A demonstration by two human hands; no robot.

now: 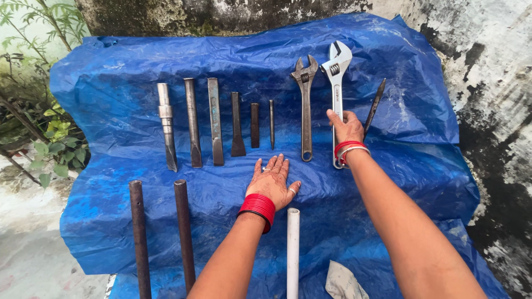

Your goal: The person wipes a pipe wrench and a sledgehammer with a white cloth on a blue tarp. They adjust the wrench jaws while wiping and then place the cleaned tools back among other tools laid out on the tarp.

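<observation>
On the blue tarpaulin [111,99] spread over the ground, we have our right hand [347,128] laid on the handle of the shiny adjustable wrench [336,88], fingers curled loosely over it rather than clamped. That wrench lies just right of the darker rusty wrench [306,105] and just left of a thin dark rod [375,106]. Our left hand [272,181] rests flat and open on the tarpaulin, holding nothing, below the rusty wrench and just above the white pipe [292,249]. Well left of the rusty wrench runs a row of chisels [214,124], and below those lie two rusty bars [183,232].

We judge the step in hand to be taking hold of the shiny wrench. A lift would call for closing our fingers fully round the handle and raising it straight up, clear of the rod and the rusty wrench alongside.
</observation>
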